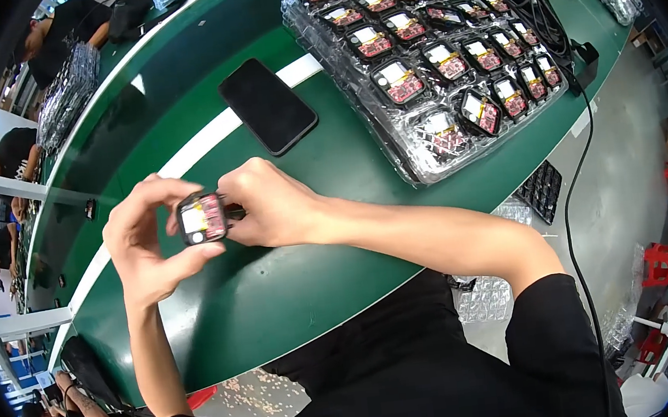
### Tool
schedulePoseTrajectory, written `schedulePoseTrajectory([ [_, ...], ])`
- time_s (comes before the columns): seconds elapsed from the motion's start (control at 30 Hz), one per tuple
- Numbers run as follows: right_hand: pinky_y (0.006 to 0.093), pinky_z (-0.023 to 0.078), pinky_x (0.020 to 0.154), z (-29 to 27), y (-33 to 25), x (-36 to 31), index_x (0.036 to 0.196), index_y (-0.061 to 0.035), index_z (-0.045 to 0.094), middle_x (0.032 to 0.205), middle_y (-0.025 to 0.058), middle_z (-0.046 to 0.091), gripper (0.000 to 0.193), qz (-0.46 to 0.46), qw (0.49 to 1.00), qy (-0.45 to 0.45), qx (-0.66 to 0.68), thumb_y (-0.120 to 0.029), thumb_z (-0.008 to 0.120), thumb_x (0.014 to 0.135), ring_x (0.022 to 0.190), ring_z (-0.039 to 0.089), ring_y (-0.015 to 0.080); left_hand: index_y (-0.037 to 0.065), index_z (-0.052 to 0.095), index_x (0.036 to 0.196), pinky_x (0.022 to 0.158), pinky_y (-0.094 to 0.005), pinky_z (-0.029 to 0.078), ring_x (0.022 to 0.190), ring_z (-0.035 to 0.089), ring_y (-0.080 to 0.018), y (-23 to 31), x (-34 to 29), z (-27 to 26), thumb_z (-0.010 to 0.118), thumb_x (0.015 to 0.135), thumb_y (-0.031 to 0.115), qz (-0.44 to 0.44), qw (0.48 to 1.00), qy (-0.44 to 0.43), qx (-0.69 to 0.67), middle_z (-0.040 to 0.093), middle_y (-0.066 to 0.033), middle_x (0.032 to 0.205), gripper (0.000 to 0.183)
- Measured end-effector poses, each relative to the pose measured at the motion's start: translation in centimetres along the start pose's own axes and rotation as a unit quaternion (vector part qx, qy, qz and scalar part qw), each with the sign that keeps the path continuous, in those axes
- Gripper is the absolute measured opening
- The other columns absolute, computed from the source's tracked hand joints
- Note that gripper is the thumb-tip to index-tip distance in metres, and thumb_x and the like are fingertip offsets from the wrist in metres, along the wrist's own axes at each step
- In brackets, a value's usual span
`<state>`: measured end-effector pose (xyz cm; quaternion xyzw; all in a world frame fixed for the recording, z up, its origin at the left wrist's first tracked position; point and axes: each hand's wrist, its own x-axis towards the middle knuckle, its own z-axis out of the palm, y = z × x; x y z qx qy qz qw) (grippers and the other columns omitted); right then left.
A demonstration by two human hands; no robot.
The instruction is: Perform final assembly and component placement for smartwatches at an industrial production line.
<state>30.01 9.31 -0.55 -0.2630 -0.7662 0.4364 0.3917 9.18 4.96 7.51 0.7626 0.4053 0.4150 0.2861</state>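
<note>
Between the thumb and fingers of my left hand is a small square black device housing, its inside facing up with a red circuit board and a white-and-yellow part. My right hand is closed against the housing's right side, fingers curled; whatever they pinch is hidden behind the knuckles. Both hands are held above the green table. To the right, a stack of clear plastic trays carries rows of similar black housings with red boards.
A black smartphone lies beyond my hands on the green table. Black cables are coiled beside the trays, one hanging over the edge. Co-workers sit along the left. Red stools stand on the floor at right.
</note>
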Motion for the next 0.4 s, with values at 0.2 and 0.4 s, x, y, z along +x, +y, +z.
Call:
schedulePoseTrajectory([
  [0.2, 0.0460, 0.056, 0.075, 3.4, 3.6, -0.7, 0.088, -0.0011, 0.066, 0.081, 0.0125, 0.072, 0.024, -0.165, 0.973, 0.077, -0.141, -0.023, 0.068, 0.097, 0.079, 0.071, 0.0292, 0.002, 0.079, 0.116, 0.074, -0.0305, 0.051, 0.083, 0.067, -0.0171, 6.8, 11.6, 8.5, 0.099, 0.070, 0.022, 0.185, 0.960, -0.201, 0.062, 0.077, -0.0073, 0.100, 0.054],
  [0.4, 0.0468, 0.056, 0.087, 2.6, 1.9, -0.6, 0.094, -0.0061, 0.077, 0.090, 0.0133, 0.078, 0.024, -0.035, 0.991, 0.018, -0.129, -0.028, 0.069, 0.098, 0.083, 0.073, 0.0283, 0.007, 0.080, 0.126, 0.101, -0.0431, 0.049, 0.117, 0.065, -0.0287, 6.2, 14.9, 12.1, 0.095, 0.077, 0.027, 0.224, 0.920, -0.301, 0.116, 0.069, -0.0087, 0.124, 0.054],
])
